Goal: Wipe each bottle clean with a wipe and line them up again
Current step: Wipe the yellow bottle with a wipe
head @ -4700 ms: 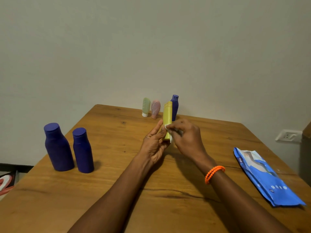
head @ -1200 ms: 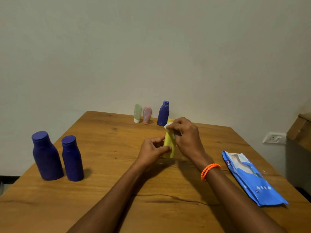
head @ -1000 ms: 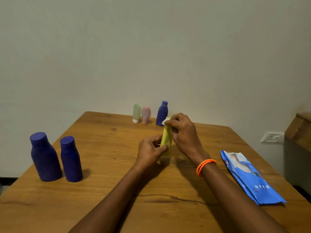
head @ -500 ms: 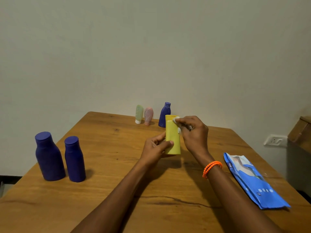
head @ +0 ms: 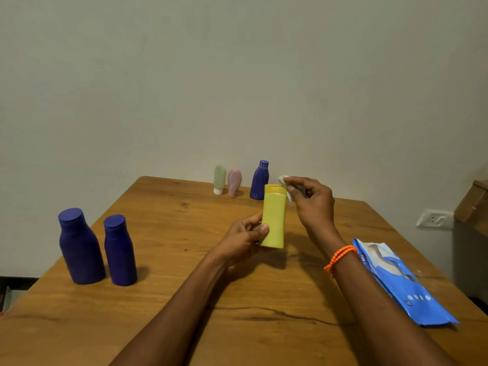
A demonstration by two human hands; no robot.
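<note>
at the centre of the frame we see the left hand [head: 244,237] grip the lower part of the yellow bottle [head: 274,216], thumb in front and fingers curled behind, holding it upright above the wooden table [head: 184,299]. just right of the bottle's cap, the right hand [head: 313,200] pinches a white wipe [head: 284,184] between thumb and fingertips. two large purple bottles [head: 96,248] stand at left. a green tube [head: 219,178], a pink tube [head: 234,181] and a small purple bottle [head: 260,179] stand at the far edge. a blue wipe pack [head: 401,283] lies at lower right.
</note>
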